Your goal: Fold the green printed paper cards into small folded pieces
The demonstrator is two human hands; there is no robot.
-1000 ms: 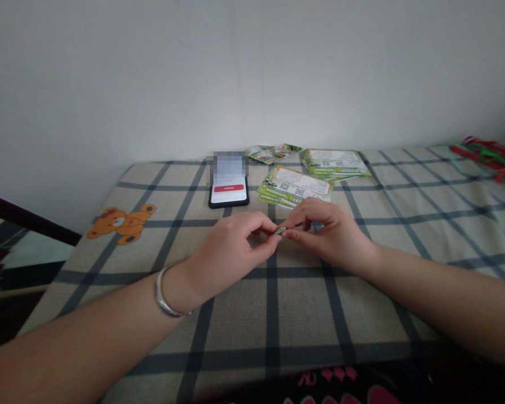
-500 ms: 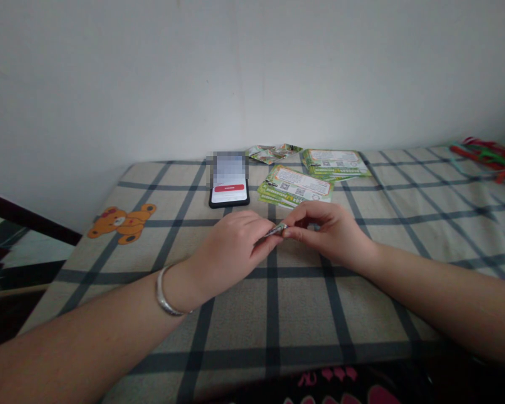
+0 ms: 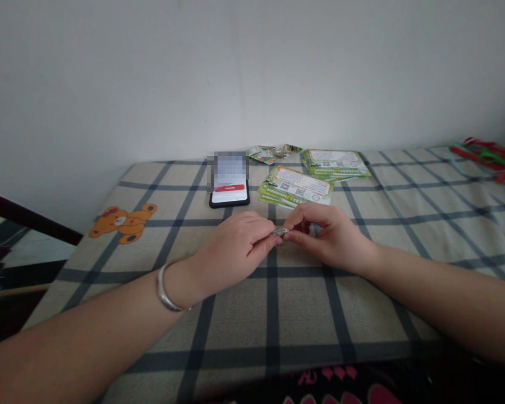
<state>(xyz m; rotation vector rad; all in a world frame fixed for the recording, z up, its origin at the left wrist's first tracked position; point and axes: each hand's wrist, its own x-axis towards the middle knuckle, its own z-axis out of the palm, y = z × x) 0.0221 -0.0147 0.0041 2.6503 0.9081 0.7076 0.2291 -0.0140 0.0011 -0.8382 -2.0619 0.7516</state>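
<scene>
My left hand (image 3: pixel 235 247) and my right hand (image 3: pixel 330 238) meet over the checked cloth, fingertips pinched together on a small folded piece of paper (image 3: pixel 280 231). Both hands rest low on the cloth (image 3: pixel 278 314). A silver bangle (image 3: pixel 165 289) circles my left wrist. Behind the hands lie two stacks of green printed leaflets (image 3: pixel 297 188), the further stack (image 3: pixel 334 163) near the wall, and a few folded paper pieces (image 3: pixel 273 151).
A black phone (image 3: pixel 229 182) with a lit screen lies at the back centre. An orange bear print (image 3: pixel 124 220) marks the cloth at left. Red and green strips (image 3: pixel 490 154) lie at the far right. A white wall stands behind; the surface's edge drops off at left.
The hands have stayed in place; the fingers shifted slightly, working the small paper piece between them.
</scene>
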